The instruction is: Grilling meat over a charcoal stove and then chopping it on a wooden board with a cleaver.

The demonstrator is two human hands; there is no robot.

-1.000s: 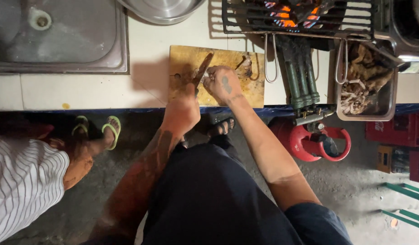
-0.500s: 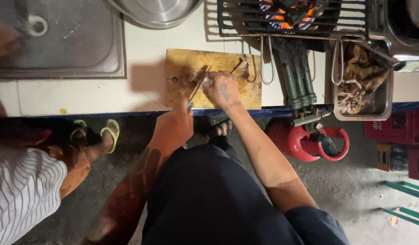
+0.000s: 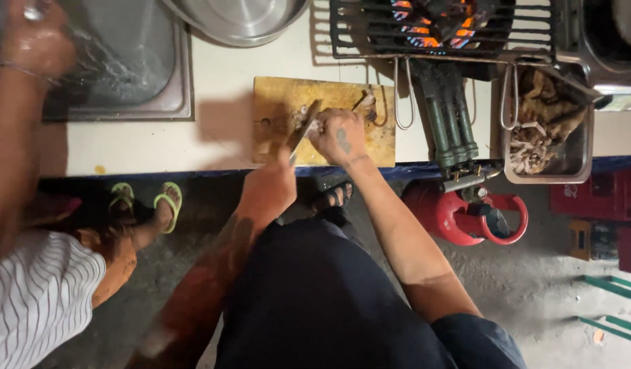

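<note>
With the left hand (image 3: 271, 184) gripping the knife (image 3: 304, 128) and the right hand (image 3: 339, 137) pinning the meat (image 3: 303, 115) on the cutting board (image 3: 274, 116), fingers beside the blade risk a cut.

Yellow-brown cutting board (image 3: 343, 113) is sitting on a cream counter (image 3: 220, 102) w/ grey steel sink (image 3: 134, 75), orange-blue flame (image 3: 431, 20) is glowing under black grate (image 3: 370, 37), red gas cylinder (image 3: 459, 215) & green sandals (image 3: 166, 201) are showing below, white-striped shirt (image 3: 35, 301) at left.
</note>
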